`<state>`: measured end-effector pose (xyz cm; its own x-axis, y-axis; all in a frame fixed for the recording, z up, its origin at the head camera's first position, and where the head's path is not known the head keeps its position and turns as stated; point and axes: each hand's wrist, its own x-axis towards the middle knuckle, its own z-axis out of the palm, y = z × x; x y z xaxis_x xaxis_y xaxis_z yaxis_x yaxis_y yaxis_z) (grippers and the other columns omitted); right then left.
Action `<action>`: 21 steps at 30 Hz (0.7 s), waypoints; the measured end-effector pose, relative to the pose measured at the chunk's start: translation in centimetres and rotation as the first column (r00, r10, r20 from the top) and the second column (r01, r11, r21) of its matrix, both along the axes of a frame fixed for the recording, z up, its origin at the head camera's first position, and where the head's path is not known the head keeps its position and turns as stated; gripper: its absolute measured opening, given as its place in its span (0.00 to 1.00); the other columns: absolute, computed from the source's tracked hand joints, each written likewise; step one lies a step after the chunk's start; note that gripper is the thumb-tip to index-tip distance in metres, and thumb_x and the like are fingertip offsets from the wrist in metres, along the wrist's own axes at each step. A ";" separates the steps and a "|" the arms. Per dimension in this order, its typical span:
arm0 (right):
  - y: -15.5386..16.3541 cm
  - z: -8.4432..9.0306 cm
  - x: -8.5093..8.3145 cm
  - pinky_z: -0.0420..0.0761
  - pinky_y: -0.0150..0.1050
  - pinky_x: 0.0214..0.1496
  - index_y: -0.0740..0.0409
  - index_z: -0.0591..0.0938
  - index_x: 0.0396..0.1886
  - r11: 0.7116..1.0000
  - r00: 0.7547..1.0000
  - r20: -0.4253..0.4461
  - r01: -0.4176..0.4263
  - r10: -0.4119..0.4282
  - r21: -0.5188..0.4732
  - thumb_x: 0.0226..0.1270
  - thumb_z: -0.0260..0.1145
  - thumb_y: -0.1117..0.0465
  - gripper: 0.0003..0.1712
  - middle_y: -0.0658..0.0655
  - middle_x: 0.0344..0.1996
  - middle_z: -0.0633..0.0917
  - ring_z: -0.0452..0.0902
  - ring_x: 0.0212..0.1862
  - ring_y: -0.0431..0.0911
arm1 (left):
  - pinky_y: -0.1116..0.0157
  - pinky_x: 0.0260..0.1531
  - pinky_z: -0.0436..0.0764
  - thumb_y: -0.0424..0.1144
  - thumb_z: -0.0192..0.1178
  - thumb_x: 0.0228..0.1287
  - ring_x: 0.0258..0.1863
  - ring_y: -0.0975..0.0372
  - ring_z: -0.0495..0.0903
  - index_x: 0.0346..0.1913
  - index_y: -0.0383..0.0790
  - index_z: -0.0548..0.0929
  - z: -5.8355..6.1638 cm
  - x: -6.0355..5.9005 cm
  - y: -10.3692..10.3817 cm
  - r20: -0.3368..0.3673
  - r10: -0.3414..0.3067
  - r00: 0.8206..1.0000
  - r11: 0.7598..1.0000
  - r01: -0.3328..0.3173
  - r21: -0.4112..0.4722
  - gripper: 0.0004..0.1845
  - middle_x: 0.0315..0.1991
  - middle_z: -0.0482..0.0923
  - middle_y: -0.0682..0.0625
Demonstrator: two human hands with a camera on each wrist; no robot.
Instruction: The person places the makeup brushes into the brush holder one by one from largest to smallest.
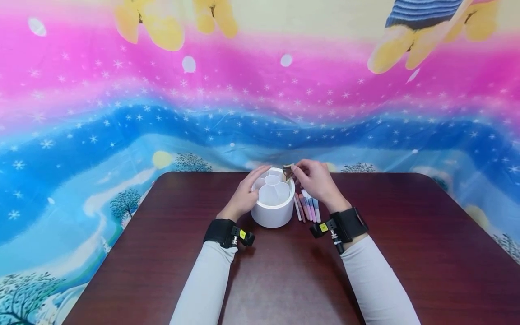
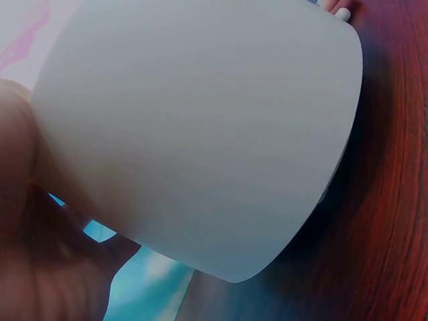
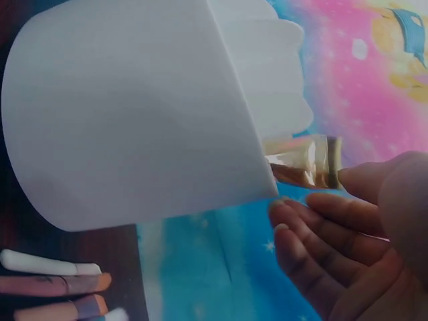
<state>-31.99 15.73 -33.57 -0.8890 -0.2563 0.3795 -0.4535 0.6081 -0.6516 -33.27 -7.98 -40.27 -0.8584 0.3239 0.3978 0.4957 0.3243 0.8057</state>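
A white round organizer with petal-shaped compartments stands on the table. My left hand holds it from the left side, thumb towards the front and fingers along the rim. In the left wrist view its smooth white wall fills most of the frame, with part of that hand at the edge. My right hand pinches a small shiny gold-coloured piece by its outer end, at the organizer's right rim. The inner end of the piece is hidden behind the rim, and its exact kind is unclear.
Several slim sticks like brushes or markers, in brown, pink, blue and white, lie side by side just right of the organizer. The dark red wooden table extends around it. A colourful printed cloth hangs behind the table's far edge.
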 end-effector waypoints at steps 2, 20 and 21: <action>0.2 0.2 0.1 0.82 0.43 0.32 0.62 0.86 0.46 1.000 1.000 0.002 -0.005 0.005 0.004 0.80 0.57 0.55 0.16 0.60 0.32 0.87 0.83 0.31 0.50 | 0.45 0.75 0.53 0.14 0.42 0.52 0.79 0.56 0.55 0.74 0.45 0.72 0.5 0.5 0.0 -0.002 -0.002 1.000 1.000 0.002 0.008 0.44 0.77 0.63 0.50; 4.7 2.0 0.4 0.82 0.46 0.40 0.61 0.85 0.48 0.993 0.994 0.067 0.082 -0.088 0.086 0.80 0.57 0.55 0.16 0.63 0.37 0.88 0.84 0.36 0.51 | 0.49 0.75 0.55 0.16 0.43 0.56 0.78 0.62 0.57 0.65 0.47 0.75 0.1 0.0 0.4 0.001 0.064 0.998 0.998 -0.064 -0.017 0.36 0.74 0.66 0.57; 4.9 1.8 0.3 0.82 0.46 0.40 0.62 0.85 0.48 0.991 0.992 0.081 0.086 -0.095 0.101 0.79 0.58 0.56 0.15 0.64 0.37 0.88 0.84 0.36 0.51 | 0.50 0.75 0.55 0.16 0.43 0.57 0.77 0.62 0.57 0.65 0.48 0.75 0.1 0.0 0.4 0.001 0.066 0.998 0.998 -0.066 -0.020 0.36 0.74 0.66 0.57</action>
